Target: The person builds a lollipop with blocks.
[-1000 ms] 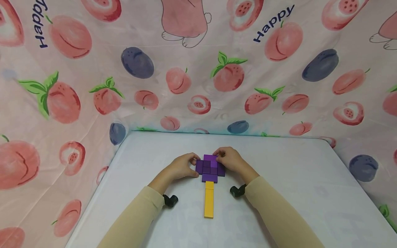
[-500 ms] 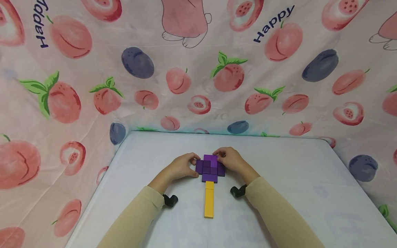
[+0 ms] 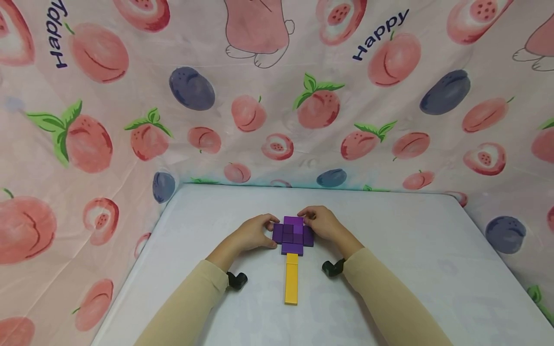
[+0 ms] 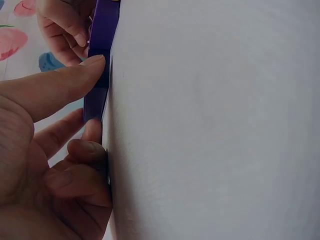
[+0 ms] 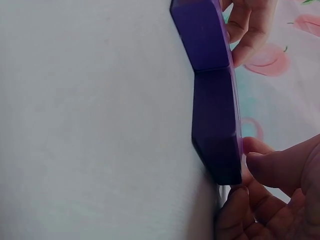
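Several flat purple blocks lie together as a cluster, with a yellow strip [image 3: 292, 283] running from its near side. My left hand [image 3: 251, 234] holds the dark purple block [image 3: 277, 233] at the cluster's left, its thumb at the near edge and fingers at the far edge. On the other side, my right hand [image 3: 324, 223] has thumb and fingertips at the bright purple block [image 3: 293, 220] at the far end, next to the right dark purple block [image 3: 308, 236]. In the right wrist view, the right thumb [image 5: 280, 162] lies against the cluster's upper edge; the exact fingertip contact is partly hidden.
A white-covered table [image 3: 389, 269] bears the blocks. Behind it and at its left hangs a pink fruit-print cloth [image 3: 277, 96]. Dark wrist cameras [image 3: 237, 280] stick out from both beige sleeves.
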